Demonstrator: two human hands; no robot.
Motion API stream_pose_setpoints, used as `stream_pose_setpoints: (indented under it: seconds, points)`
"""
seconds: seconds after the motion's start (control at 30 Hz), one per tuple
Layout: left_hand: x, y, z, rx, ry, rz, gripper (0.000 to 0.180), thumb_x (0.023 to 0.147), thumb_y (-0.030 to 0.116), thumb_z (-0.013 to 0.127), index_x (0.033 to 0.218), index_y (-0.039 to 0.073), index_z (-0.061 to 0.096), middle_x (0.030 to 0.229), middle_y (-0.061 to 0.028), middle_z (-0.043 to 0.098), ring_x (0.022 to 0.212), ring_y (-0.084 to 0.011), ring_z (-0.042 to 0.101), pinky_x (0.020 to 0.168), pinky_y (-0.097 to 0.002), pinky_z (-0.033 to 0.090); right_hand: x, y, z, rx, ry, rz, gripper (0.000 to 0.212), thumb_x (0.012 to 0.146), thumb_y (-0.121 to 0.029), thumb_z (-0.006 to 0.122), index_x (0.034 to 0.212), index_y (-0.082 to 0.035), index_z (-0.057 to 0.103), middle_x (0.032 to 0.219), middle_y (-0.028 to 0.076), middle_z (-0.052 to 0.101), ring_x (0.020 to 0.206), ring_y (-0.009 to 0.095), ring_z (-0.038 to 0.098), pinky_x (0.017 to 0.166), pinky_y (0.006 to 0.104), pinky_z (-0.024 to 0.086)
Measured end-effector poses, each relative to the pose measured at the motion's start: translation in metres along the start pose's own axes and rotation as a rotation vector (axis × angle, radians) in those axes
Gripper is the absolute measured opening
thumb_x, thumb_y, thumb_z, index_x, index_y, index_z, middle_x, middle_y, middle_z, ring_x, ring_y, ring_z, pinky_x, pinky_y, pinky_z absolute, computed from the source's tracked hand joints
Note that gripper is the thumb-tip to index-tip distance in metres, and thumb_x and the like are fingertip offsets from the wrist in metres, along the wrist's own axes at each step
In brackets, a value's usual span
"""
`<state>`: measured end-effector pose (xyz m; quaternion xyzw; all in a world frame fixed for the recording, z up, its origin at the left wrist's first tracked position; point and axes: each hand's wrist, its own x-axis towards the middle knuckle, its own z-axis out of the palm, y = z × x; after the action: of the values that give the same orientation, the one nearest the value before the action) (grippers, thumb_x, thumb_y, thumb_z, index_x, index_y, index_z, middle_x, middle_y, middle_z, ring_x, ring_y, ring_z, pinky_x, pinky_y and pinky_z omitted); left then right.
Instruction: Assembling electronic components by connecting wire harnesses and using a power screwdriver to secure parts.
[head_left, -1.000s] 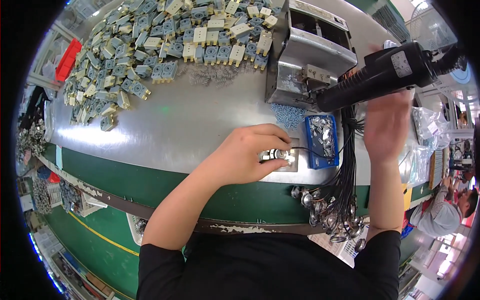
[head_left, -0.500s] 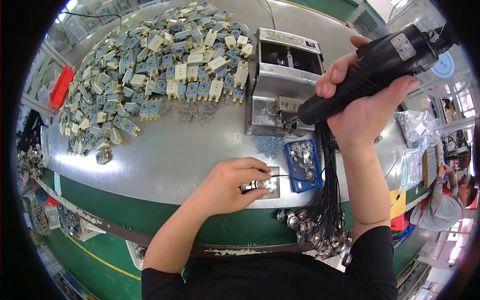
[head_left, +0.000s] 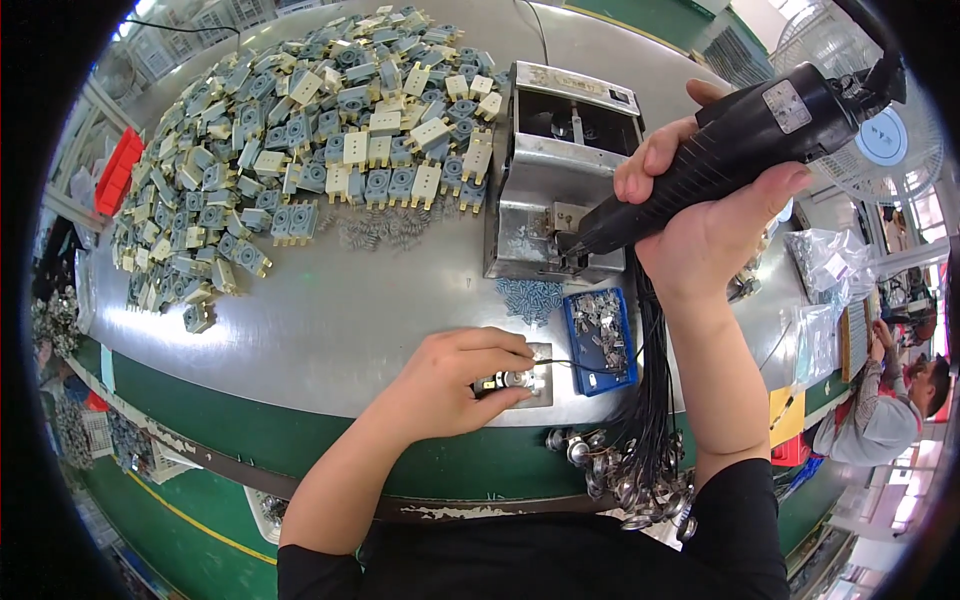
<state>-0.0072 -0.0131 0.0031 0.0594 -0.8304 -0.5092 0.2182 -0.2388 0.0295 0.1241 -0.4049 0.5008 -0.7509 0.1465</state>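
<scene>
My right hand is wrapped round a black electric screwdriver, which lies slanted with its tip end down to the left. That end is at the front outlet of a metal screw feeder; whether the bit touches a screw is too small to tell. At the table's near edge, my left hand pinches a small shiny metal part between thumb and fingers. The part is over a small metal plate, and a thin black cable runs right from it. The fingers cover some of the part.
A large heap of grey and cream switch housings covers the back left. Springs, loose screws and a blue tray of metal pieces lie nearer. Black cables with round metal ends hang over the edge. Another person sits at far right.
My right hand has brought the screwdriver down and left, its tip end closer into the feeder's outlet. My left hand keeps its pinch on the metal part. The whole view has shifted slightly.
</scene>
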Motion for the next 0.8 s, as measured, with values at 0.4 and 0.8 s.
stream_pose_setpoints:
  seconds: [0.4,0.8]
  points:
    - [-0.003,0.002,0.003,-0.013,0.000,-0.008,0.029,0.077,0.006,0.088,0.104,0.002,0.078,0.112,-0.0129,0.078,0.110,-0.0318,0.076,0.093,-0.0417,0.061,-0.011,-0.003,0.000,-0.084,-0.143,0.003,0.113,0.082,-0.100,0.038,0.134,0.000,0.050,0.075,0.008,0.056,0.059,0.022,0.057,0.058,0.0369,0.049]
    - [-0.004,-0.007,0.001,-0.016,0.029,0.054,0.024,0.083,0.014,0.083,0.104,0.003,0.077,0.111,-0.0100,0.076,0.097,-0.0311,0.074,0.084,-0.0402,0.060,-0.084,-0.044,0.006,0.054,-0.349,0.316,0.132,0.073,-0.102,0.050,0.155,0.000,0.035,0.078,0.007,0.057,0.057,0.021,0.057,0.058,0.0366,0.050]
